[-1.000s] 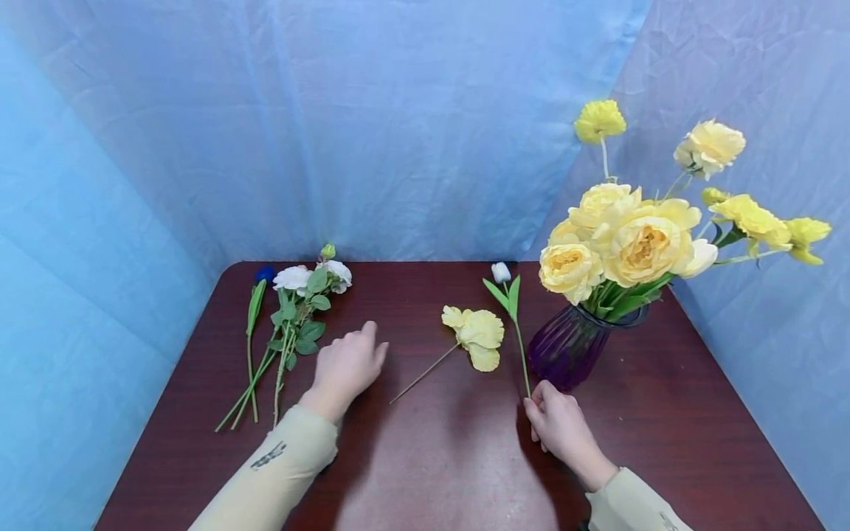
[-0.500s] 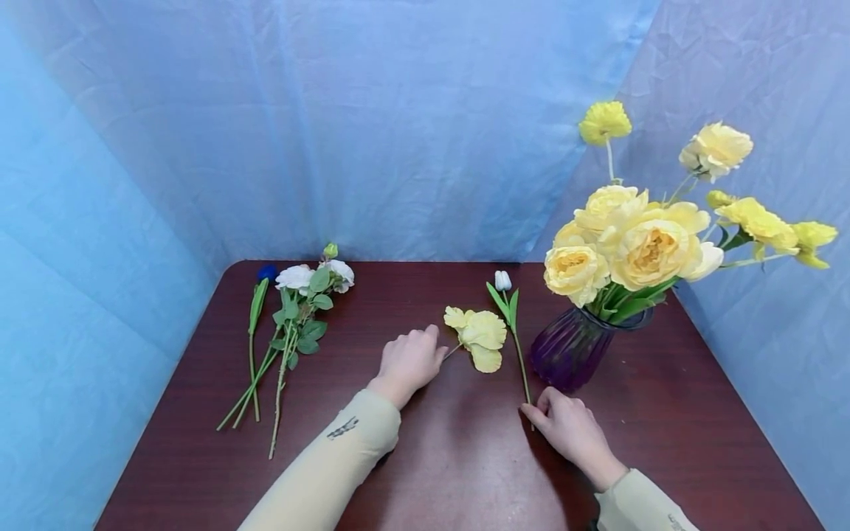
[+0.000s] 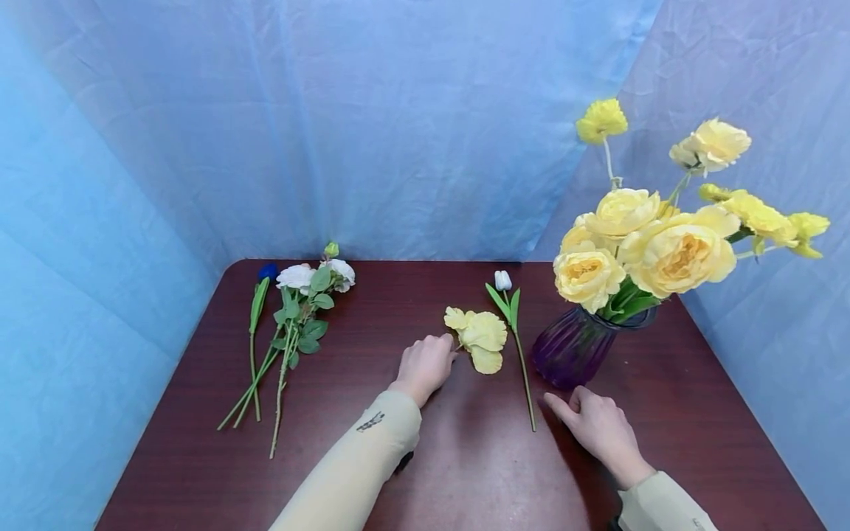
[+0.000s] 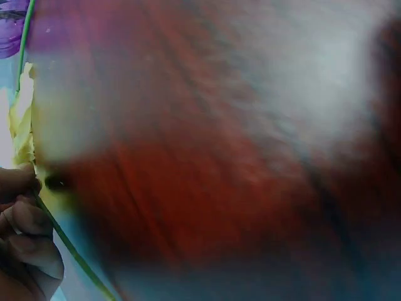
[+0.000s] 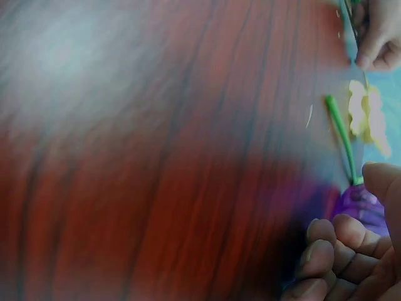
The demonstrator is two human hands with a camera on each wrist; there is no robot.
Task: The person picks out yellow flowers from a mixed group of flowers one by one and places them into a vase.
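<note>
My left hand point(image 3: 425, 366) pinches the thin stem of a pale yellow flower point(image 3: 483, 332) lying near the table's middle, its thumb and fingertips just below the petals. In the left wrist view the stem runs out past the curled fingers point(image 4: 32, 219). My right hand point(image 3: 600, 431) is low over the table, holding nothing, with the thumb apart and the fingers loosely bent. A white tulip point(image 3: 523, 369) with two green leaves lies between the hands, its stem's lower end close to the right thumb. Behind the right hand a purple glass vase point(image 3: 571, 354) holds yellow flowers point(image 3: 674, 254).
On the left of the dark wooden table point(image 3: 199, 383) lie a blue flower point(image 3: 268, 272) and a stem of white roses point(image 3: 296, 278) with leaves. Tall blooms lean out rightward from the vase. Blue cloth point(image 3: 412, 147) hangs behind and at both sides.
My left hand has moved right from beside the white roses to the yellow flower's stem and pinches it. My right hand has let go of the tulip and drawn slightly right.
</note>
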